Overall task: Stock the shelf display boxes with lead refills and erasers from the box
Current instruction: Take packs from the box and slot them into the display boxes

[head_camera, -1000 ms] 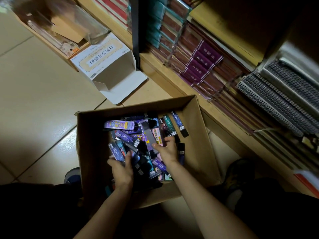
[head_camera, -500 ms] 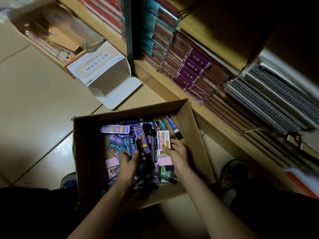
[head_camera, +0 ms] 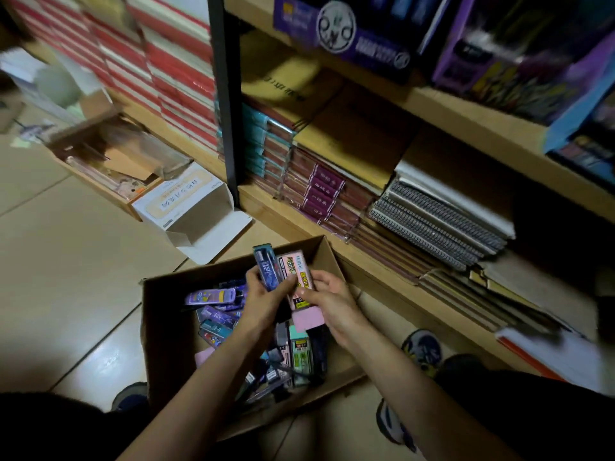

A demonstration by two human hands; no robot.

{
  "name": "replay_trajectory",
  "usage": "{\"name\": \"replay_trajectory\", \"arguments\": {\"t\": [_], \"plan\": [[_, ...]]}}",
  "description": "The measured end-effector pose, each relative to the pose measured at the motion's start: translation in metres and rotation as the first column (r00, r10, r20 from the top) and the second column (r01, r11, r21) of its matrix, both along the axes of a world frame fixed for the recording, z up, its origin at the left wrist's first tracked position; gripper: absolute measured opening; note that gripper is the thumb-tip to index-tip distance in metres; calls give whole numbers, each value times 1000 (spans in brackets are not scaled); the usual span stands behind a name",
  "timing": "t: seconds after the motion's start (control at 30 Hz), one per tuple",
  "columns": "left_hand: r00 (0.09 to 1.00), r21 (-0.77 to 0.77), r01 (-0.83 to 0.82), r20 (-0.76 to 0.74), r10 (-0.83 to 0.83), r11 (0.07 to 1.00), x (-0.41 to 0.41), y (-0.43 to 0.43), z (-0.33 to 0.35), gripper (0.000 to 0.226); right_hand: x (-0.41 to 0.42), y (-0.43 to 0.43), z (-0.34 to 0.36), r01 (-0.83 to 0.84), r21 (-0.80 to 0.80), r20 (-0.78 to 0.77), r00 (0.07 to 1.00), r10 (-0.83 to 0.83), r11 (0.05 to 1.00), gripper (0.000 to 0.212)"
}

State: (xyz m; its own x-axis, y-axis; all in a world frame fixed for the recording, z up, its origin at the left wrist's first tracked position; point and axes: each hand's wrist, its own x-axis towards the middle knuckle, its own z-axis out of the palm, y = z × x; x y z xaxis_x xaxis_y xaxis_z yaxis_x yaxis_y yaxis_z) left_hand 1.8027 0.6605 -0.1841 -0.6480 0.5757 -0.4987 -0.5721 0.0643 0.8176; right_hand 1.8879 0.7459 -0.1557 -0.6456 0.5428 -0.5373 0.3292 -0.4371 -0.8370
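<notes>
on the tiled floor [head_camera: 66, 261], at the foot of a wooden shelf [head_camera: 366, 269], an open cardboard box [head_camera: 166, 327] sits between the person's two shoes [head_camera: 422, 352]. its far right corner lies close to the shelf's bottom board. loose packs [head_camera: 216, 314] of lead refills, mostly purple and blue, fill it in a jumble.

above the far half of the box, the left hand [head_camera: 263, 301] has its grip curled round a blue pack [head_camera: 266, 267] that stands upright. the right hand [head_camera: 332, 304] pinches a pink pack [head_camera: 296, 277] between thumb and fingers. the two packs are side by side and touch.

the lowest shelf holds stacked spiral notebooks [head_camera: 439, 221] and maroon notebooks [head_camera: 322, 191] that reach its front edge. a black post [head_camera: 223, 94] divides them from red and white stacks [head_camera: 166, 78] on the left.

beyond the box an empty white carton [head_camera: 186, 201] lies on its side with its flap open, against the post's base. a shallow tray [head_camera: 109, 161] lies just beside the carton. bare tiles spread to the left of the box. the room is dim and the shelf's upper corners are blurred.
</notes>
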Motion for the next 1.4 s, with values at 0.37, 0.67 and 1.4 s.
{"name": "replay_trajectory", "arguments": {"t": [0.37,0.67,1.4], "plan": [[999,232,-43,-8,46,972,4,24,101,48,16,0,105,-22,202,-47,998,32,979,26],[990,356,138,-17,-141,924,9,39,159,41,40,17,169,148,233,-133,984,-120,961,15],[889,396,370,-412,-197,840,-22,91,240,33,120,146,318,231,963,-190,947,-259,138,15]]}}
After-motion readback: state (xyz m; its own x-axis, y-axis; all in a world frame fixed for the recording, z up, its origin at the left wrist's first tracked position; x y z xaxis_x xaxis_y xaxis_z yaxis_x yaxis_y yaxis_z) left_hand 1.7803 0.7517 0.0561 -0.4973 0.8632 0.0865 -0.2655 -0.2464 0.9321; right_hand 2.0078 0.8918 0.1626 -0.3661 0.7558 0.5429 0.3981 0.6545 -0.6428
